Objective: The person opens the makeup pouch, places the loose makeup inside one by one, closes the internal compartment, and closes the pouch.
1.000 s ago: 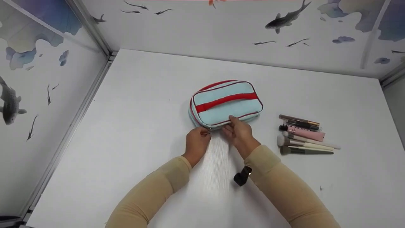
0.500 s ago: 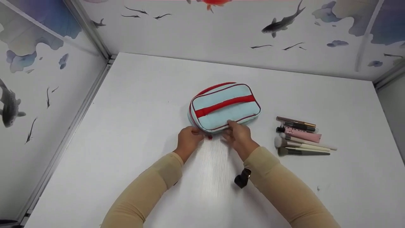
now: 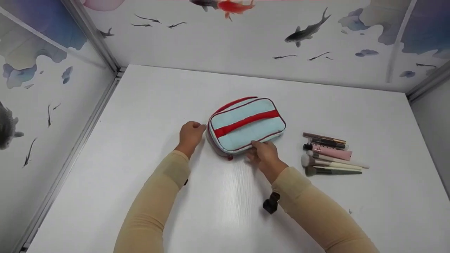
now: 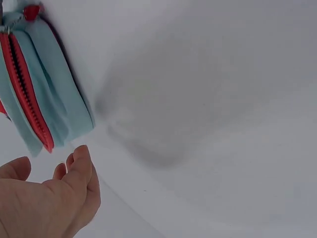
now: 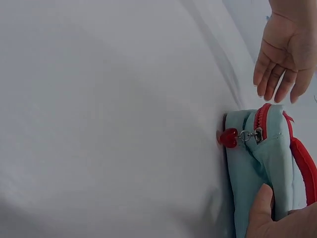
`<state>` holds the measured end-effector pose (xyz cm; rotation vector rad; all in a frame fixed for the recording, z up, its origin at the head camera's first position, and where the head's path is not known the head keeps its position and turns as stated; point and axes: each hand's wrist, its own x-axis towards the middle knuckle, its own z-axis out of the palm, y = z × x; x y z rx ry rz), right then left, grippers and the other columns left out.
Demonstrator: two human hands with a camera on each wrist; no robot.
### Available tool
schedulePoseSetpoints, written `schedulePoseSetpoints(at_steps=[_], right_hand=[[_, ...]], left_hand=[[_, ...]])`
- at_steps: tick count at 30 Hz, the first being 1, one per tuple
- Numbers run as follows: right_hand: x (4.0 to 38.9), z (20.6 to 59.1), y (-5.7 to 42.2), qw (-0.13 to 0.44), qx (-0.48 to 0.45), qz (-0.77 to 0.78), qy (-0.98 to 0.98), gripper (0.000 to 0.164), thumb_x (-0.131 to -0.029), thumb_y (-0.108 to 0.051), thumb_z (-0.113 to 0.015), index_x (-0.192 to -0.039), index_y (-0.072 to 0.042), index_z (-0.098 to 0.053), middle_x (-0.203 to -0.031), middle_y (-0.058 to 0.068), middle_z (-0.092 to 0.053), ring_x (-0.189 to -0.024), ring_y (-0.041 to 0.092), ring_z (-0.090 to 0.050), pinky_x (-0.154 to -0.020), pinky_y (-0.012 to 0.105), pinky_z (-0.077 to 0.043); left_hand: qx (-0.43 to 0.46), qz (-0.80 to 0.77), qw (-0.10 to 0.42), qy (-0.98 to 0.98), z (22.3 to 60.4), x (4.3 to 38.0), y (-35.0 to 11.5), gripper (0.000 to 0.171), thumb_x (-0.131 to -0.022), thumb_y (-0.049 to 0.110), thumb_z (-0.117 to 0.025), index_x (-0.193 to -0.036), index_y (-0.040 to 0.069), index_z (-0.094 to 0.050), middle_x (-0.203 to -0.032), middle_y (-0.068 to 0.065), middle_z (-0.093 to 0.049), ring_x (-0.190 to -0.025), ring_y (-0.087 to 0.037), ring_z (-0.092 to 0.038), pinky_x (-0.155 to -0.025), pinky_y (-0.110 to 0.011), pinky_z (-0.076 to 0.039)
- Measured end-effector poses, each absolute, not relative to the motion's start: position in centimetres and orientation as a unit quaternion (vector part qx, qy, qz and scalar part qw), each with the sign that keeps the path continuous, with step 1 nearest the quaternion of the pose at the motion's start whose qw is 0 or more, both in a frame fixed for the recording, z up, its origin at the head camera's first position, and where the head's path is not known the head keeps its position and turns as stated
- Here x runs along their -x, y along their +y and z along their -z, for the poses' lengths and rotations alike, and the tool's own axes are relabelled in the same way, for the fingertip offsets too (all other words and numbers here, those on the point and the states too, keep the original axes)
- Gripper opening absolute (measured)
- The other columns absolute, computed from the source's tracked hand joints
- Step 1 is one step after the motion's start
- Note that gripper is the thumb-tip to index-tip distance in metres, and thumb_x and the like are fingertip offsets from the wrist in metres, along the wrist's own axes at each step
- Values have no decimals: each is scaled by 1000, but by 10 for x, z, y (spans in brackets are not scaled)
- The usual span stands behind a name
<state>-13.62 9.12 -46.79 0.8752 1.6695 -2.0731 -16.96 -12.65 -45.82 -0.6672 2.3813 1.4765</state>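
A light blue cosmetic bag [image 3: 242,135] with red piping and a red carry strap [image 3: 246,122] lies on the white table. My right hand [image 3: 265,154] holds its near edge, thumb on the upper rim and the other fingers lower down. Off the left end is my left hand [image 3: 192,136], fingers loosely bent and holding nothing; a small gap to the bag shows in the left wrist view. The bag's red zipper [image 4: 27,89] runs round that end. From its slider [image 5: 258,135], at the near left corner, hangs a red heart charm [image 5: 229,138].
To the right lie several make-up items in a row: a brown pencil-like stick [image 3: 323,137], a pink tube [image 3: 330,151] and brushes [image 3: 334,162]. Printed wall panels [image 3: 246,42] bound the table [image 3: 147,95] at the back and left.
My left hand has let go near the zipper charm and moved left and away from me, round to the bag's left end. My right hand keeps its hold. The head view has shifted slightly.
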Motion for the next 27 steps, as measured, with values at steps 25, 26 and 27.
schedulePoseSetpoints(at_steps=[25, 26, 27], right_hand=[[130, 472, 130, 218, -242, 676, 661, 33, -94, -10, -57, -122, 2, -45, -99, 8, -59, -82, 15, -57, -71, 25, -49], [131, 472, 132, 218, -241, 675, 663, 34, -94, -10, -56, -123, 2, -45, -99, 8, -59, -83, 15, -57, -72, 25, -49], [132, 472, 135, 218, -239, 673, 665, 36, -94, -10, -56, -125, 3, -44, -101, 8, -59, -84, 15, -57, -74, 26, -49]], left_hand=[[95, -469, 204, 854, 456, 197, -110, 38, -90, 22, -64, -121, -1, -62, -121, -14, -61, -108, -23, -55, -96, -34, -46], [92, -468, 212, 853, 455, 197, -110, 37, -90, 22, -64, -119, -1, -63, -119, -13, -62, -106, -23, -56, -94, -34, -46], [88, -465, 220, 853, 455, 198, -109, 37, -90, 21, -64, -118, -2, -63, -118, -13, -63, -104, -22, -56, -93, -33, -47]])
